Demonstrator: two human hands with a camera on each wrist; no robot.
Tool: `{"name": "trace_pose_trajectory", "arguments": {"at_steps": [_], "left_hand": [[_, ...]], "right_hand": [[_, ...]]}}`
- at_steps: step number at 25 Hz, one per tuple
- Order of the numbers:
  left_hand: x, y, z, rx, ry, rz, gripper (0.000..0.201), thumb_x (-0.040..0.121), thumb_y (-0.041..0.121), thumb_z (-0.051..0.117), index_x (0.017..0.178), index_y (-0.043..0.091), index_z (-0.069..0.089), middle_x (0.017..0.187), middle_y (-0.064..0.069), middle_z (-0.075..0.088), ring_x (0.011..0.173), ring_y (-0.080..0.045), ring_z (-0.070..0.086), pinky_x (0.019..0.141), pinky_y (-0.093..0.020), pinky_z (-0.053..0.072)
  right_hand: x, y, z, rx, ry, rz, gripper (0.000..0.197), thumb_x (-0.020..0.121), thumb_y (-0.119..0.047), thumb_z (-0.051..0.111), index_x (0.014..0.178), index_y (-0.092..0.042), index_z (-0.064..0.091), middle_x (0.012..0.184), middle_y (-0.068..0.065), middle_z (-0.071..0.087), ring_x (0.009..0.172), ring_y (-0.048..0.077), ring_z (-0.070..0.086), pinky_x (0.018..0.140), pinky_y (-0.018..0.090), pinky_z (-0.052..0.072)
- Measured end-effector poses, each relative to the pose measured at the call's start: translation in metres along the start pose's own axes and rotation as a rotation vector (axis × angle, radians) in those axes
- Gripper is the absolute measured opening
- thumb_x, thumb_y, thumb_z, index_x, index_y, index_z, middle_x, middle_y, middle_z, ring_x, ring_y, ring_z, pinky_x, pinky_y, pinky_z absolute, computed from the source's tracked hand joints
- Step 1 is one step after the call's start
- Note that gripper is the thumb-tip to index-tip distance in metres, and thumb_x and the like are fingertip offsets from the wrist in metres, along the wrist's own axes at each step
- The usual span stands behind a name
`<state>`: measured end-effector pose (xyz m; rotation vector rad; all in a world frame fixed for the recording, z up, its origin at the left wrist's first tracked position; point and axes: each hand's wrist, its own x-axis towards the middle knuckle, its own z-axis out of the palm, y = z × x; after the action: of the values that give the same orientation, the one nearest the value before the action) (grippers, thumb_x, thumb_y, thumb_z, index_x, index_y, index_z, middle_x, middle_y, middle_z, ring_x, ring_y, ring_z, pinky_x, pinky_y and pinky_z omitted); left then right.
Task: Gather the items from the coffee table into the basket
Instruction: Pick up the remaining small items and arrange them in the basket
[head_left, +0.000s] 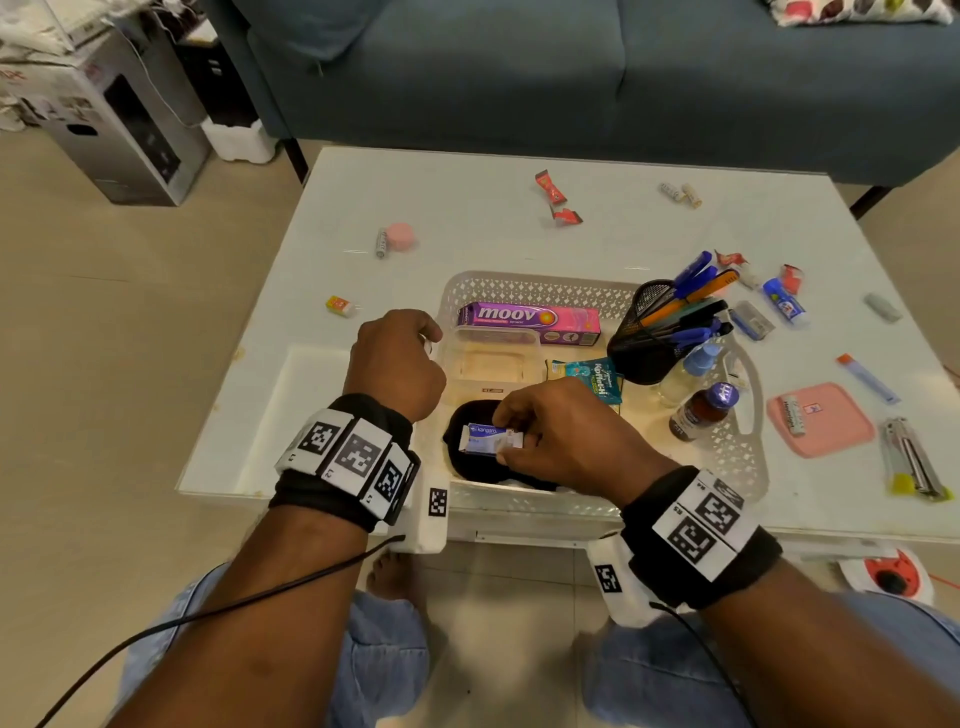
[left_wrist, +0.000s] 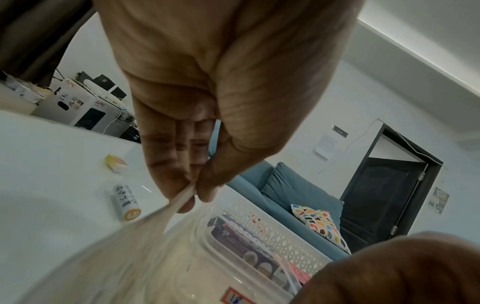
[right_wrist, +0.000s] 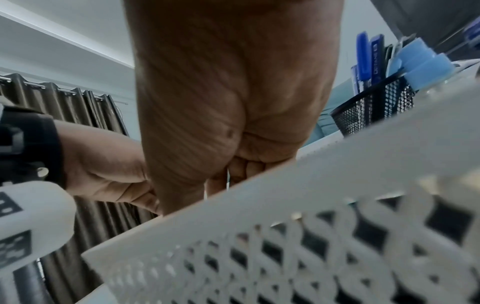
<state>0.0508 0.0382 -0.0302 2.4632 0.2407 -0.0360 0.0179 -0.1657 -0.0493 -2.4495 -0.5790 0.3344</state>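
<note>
Pinching the white lattice plastic basket (head_left: 540, 293) rim is the left hand (head_left: 395, 364). The right hand (head_left: 566, 436) grips a small blue-and-white box (head_left: 488, 438) inside it. A black mesh pen holder (head_left: 644, 343) crowds nearby.

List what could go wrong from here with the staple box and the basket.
1. The right hand pinches the staple box only by its end, over the black cloth; it may slip or land askew.
2. The left hand pinches the thin basket rim; a tug could shift the basket.
3. The pen holder leans inside the basket; a jolt may spill pens.
</note>
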Motion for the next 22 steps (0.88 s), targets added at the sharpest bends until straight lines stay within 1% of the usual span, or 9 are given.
{"name": "trace_pose_trajectory", "arguments": {"at_steps": [3, 6, 8, 10, 12, 15, 17, 20, 22], "left_hand": [[0.0, -0.001, 0.001, 0.003, 0.01, -0.001, 0.036, 0.08, -0.001, 0.072, 0.112, 0.016, 0.071, 0.11, -0.007, 0.071, 0.102, -0.023, 0.067, 0.095, -0.034, 0.055], [-0.001, 0.0, 0.002, 0.012, 0.011, 0.012, 0.035, 0.08, 0.002, 0.073, 0.111, 0.016, 0.07, 0.113, -0.007, 0.069, 0.105, -0.025, 0.065, 0.095, -0.037, 0.054], [-0.005, 0.004, 0.002, 0.056, 0.02, 0.034, 0.032, 0.082, 0.01, 0.076, 0.112, 0.018, 0.068, 0.121, -0.006, 0.063, 0.114, -0.026, 0.06, 0.095, -0.037, 0.05], [-0.01, 0.012, 0.002, 0.116, 0.047, 0.116, 0.028, 0.084, 0.021, 0.077, 0.11, 0.019, 0.067, 0.124, -0.006, 0.058, 0.119, -0.027, 0.054, 0.094, -0.039, 0.047], [-0.019, 0.024, 0.005, 0.087, 0.054, 0.254, 0.021, 0.084, 0.028, 0.078, 0.101, 0.022, 0.067, 0.115, -0.002, 0.06, 0.111, -0.024, 0.056, 0.09, -0.04, 0.05], [-0.034, 0.047, 0.014, -0.041, -0.121, 0.402, 0.01, 0.087, 0.029, 0.075, 0.084, 0.025, 0.066, 0.09, 0.009, 0.066, 0.081, -0.011, 0.063, 0.074, -0.031, 0.05], [-0.046, 0.058, 0.022, -0.08, -0.294, 0.453, 0.014, 0.088, 0.032, 0.074, 0.077, 0.025, 0.068, 0.078, 0.01, 0.068, 0.068, -0.005, 0.063, 0.065, -0.024, 0.048], [-0.06, 0.071, 0.036, -0.063, -0.504, 0.546, 0.02, 0.087, 0.043, 0.073, 0.077, 0.026, 0.072, 0.076, 0.011, 0.072, 0.072, -0.005, 0.066, 0.065, -0.022, 0.05], [-0.067, 0.074, 0.046, -0.015, -0.642, 0.575, 0.021, 0.085, 0.048, 0.074, 0.08, 0.028, 0.075, 0.08, 0.015, 0.073, 0.078, 0.0, 0.068, 0.066, -0.013, 0.048]], "right_hand": [[0.0, -0.002, 0.012, 0.006, -0.045, 0.006, 0.025, 0.084, -0.032, 0.078, 0.105, -0.019, 0.078, 0.085, -0.007, 0.071, 0.061, -0.002, 0.054, 0.061, 0.016, 0.042], [-0.001, 0.002, 0.016, 0.026, -0.089, 0.008, 0.026, 0.086, -0.033, 0.077, 0.107, -0.018, 0.077, 0.095, -0.005, 0.076, 0.061, -0.007, 0.054, 0.059, 0.009, 0.039], [-0.002, 0.004, 0.012, 0.018, -0.087, 0.011, 0.03, 0.085, -0.034, 0.079, 0.111, -0.018, 0.076, 0.1, -0.005, 0.076, 0.062, -0.009, 0.053, 0.059, 0.007, 0.038], [-0.005, 0.003, 0.005, 0.022, -0.085, 0.016, 0.035, 0.085, -0.037, 0.08, 0.114, -0.018, 0.075, 0.102, -0.005, 0.075, 0.064, -0.01, 0.053, 0.061, 0.006, 0.039], [-0.009, 0.003, -0.011, 0.048, -0.065, 0.024, 0.035, 0.086, -0.038, 0.08, 0.114, -0.018, 0.075, 0.098, -0.007, 0.073, 0.067, -0.008, 0.057, 0.064, 0.008, 0.044], [-0.022, 0.005, -0.054, 0.116, 0.081, 0.037, 0.02, 0.088, -0.034, 0.077, 0.102, -0.019, 0.076, 0.085, -0.008, 0.073, 0.072, 0.004, 0.066, 0.068, 0.021, 0.055], [-0.038, 0.013, -0.088, 0.202, 0.209, 0.067, 0.013, 0.091, -0.029, 0.075, 0.096, -0.018, 0.075, 0.081, -0.004, 0.074, 0.072, 0.006, 0.069, 0.067, 0.021, 0.055], [-0.068, 0.042, -0.134, 0.205, 0.399, 0.162, 0.008, 0.092, -0.026, 0.074, 0.095, -0.018, 0.076, 0.08, -0.004, 0.075, 0.072, 0.004, 0.069, 0.068, 0.019, 0.054], [-0.087, 0.08, -0.153, 0.071, 0.516, 0.3, 0.009, 0.09, -0.028, 0.076, 0.09, -0.018, 0.075, 0.075, -0.012, 0.071, 0.069, -0.004, 0.064, 0.066, 0.01, 0.046]]}}
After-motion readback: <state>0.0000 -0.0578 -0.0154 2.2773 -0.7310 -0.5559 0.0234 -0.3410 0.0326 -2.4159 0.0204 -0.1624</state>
